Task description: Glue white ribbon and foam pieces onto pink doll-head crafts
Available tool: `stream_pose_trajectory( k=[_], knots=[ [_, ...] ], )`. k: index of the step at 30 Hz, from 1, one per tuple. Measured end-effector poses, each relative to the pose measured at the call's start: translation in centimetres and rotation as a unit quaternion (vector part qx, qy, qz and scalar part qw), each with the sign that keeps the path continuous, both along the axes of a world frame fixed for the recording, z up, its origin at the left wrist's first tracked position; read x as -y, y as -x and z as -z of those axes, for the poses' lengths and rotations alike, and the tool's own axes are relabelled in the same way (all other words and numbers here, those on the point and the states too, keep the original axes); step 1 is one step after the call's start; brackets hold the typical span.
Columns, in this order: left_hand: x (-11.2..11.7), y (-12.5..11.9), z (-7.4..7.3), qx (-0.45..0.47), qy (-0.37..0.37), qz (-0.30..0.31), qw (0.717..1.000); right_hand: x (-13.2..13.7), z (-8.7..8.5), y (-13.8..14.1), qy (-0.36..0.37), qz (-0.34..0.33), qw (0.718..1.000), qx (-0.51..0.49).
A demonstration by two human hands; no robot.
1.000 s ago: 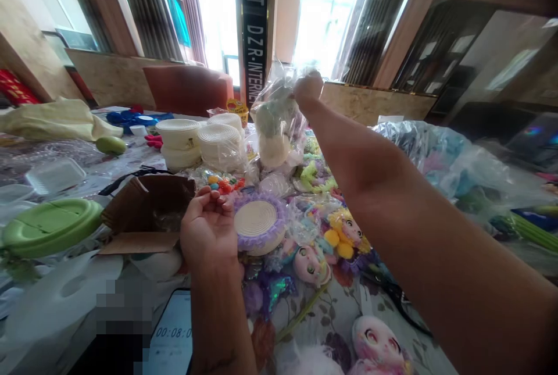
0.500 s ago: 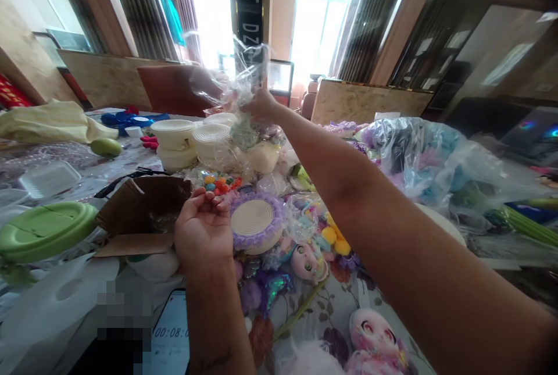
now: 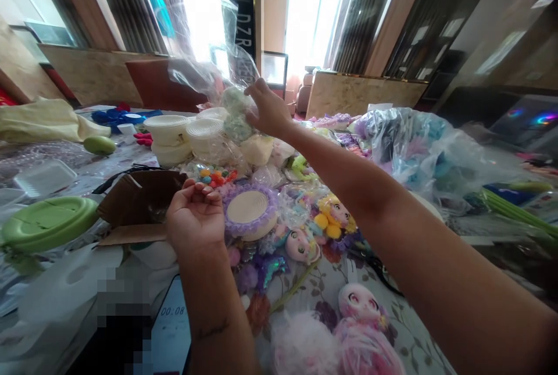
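Observation:
My right hand (image 3: 270, 106) reaches far forward over the table, its fingers closed on a clear plastic bag (image 3: 198, 75). Pale green, rounded contents (image 3: 235, 110) show low in that bag; their kind is hard to make out. Nearer to me, my left hand (image 3: 196, 215) is turned palm up, fingers loosely curled, with nothing visible in it. It hovers between a brown cardboard box (image 3: 143, 189) and a round cream woven piece with purple ruffled trim (image 3: 248, 209). Just behind its fingertips lie small orange, yellow and blue pieces (image 3: 218, 176) in clear wrapping.
Stacked cream rolls (image 3: 165, 134) stand at the back. Several doll heads (image 3: 300, 245) and a pink doll (image 3: 361, 305) lie right of my left arm. A green lid (image 3: 50, 221) and a phone (image 3: 172, 322) are at left. A large plastic bag (image 3: 418, 148) bulges at right.
The plastic bag has been drawn up and stretched out, with its pale green contents now showing more clearly. My right hand has risen slightly; my left hand keeps its loose curl. The view has shifted slightly.

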State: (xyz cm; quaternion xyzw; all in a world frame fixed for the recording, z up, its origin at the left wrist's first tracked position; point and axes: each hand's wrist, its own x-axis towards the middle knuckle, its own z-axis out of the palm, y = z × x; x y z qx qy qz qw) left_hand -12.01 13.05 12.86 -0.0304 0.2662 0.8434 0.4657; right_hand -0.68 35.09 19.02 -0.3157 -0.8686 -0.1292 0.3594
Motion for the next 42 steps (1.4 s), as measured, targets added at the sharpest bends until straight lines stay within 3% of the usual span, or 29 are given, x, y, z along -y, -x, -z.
stream_pose_trajectory(
  k=[4,9,11,15,20,22,24,25,26,27,28,30,31,33,36,39,42],
  knots=[
    [1.1,-0.1,-0.7,-0.016,-0.032,0.001,0.999,8.0,0.6,-3.6,0.053,-0.048,0.997,0.025],
    [2.7,-0.6,-2.2,-0.035,-0.085,-0.004,0.996,21.3,2.4,-11.9,0.138,-0.154,0.978,-0.005],
    [3.5,-0.9,-2.9,-0.048,-0.11,-0.01,0.993,26.5,4.4,-15.7,0.186,-0.113,0.974,-0.066],
    [5.9,-1.7,-4.4,-0.094,-0.152,-0.02,0.984,34.6,10.3,-21.5,0.3,-0.029,0.94,-0.158],
    [10.0,-4.7,-5.6,-0.224,-0.229,-0.005,0.947,39.5,16.2,-24.5,0.339,0.085,0.907,-0.235],
    [11.1,-6.6,-5.3,-0.287,-0.235,-0.023,0.928,39.8,17.5,-25.1,0.337,0.104,0.896,-0.271],
    [11.7,-8.5,-4.1,-0.368,-0.22,0.014,0.903,39.4,18.2,-25.8,0.346,0.099,0.891,-0.275],
    [12.0,-9.2,-3.2,-0.429,-0.212,0.061,0.876,39.0,18.5,-26.0,0.36,0.087,0.89,-0.266],
    [12.3,-9.9,-2.0,-0.504,-0.206,0.122,0.83,38.5,18.6,-26.3,0.377,0.07,0.889,-0.249],
    [12.8,-10.4,-0.7,-0.587,-0.202,0.182,0.762,38.0,18.8,-26.4,0.396,0.053,0.888,-0.229],
    [13.3,-10.9,0.7,-0.672,-0.199,0.224,0.677,37.5,18.9,-26.5,0.412,0.037,0.886,-0.209],
    [14.6,-11.6,3.5,-0.797,-0.209,0.215,0.524,36.4,19.0,-26.3,0.43,0.012,0.884,-0.182],
    [15.3,-12.0,4.8,-0.836,-0.217,0.184,0.469,35.9,19.1,-26.2,0.43,0.001,0.886,-0.175],
    [16.8,-12.6,7.1,-0.889,-0.214,0.122,0.387,35.0,19.2,-25.8,0.422,-0.021,0.891,-0.166],
    [18.7,-13.3,9.5,-0.926,-0.188,0.077,0.319,34.2,19.4,-25.3,0.408,-0.045,0.899,-0.15],
    [19.7,-13.5,10.7,-0.943,-0.161,0.063,0.283,33.8,19.7,-24.8,0.399,-0.049,0.905,-0.137],
    [20.0,-13.3,10.8,-0.952,-0.142,0.07,0.261,33.7,20.0,-24.5,0.381,-0.046,0.914,-0.13]
  ],
)
